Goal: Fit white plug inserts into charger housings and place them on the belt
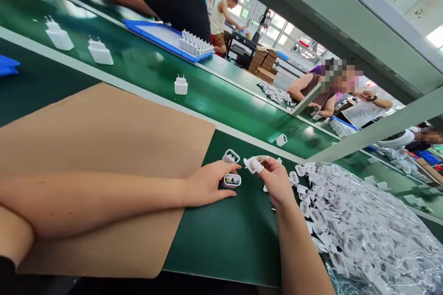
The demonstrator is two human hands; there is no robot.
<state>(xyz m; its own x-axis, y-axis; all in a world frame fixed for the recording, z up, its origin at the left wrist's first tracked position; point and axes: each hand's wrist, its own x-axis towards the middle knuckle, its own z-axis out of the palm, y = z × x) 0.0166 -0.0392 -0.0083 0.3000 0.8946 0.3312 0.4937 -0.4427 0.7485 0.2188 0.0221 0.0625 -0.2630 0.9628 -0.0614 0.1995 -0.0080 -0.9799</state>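
Note:
My left hand (211,183) reaches across the green bench, its thumb and fingers closed around a white charger housing (232,180) whose open end shows parts inside. Just behind it stands a second white charger housing (230,156), also open at the top, close to my fingertips. A small white plastic cover (252,164) is pinched between the thumb and fingers of my right hand (275,176). Pale coverings sit on that thumb and a finger. The cover is held in the air to the right of the two housings, apart from them.
A heap of white plastic covers (360,221) on clear film lies at right. Brown cardboard (145,133) spreads under my left arm. Beyond a pale rail, a green conveyor belt (145,73) carries several chargers. A blue tray (152,32) and co-workers are across it; a slanted metal post (380,124) rises at right.

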